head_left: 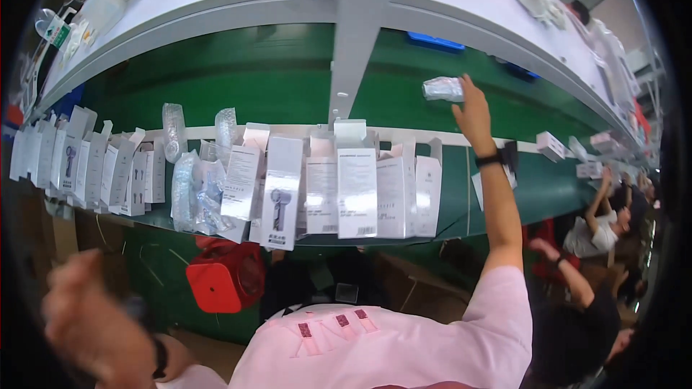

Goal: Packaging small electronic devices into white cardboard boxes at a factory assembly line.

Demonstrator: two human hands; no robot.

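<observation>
My right hand reaches out over the green belt. Its fingers and thumb are around the right end of a small packet in clear, shiny wrap. Low at the far left, away from the bench, my left hand is smeared by motion, and its fingers cannot be made out. Between my arms stands a row of white cartons, among them one with a picture of a handheld fan and one with printed text, several with raised flaps. Bubble-wrapped pieces lean among the cartons.
A white post rises in front of the belt and joins a white shelf. More cartons line the left. Beneath the bench sits a red stool. People work at the right, one in a black top.
</observation>
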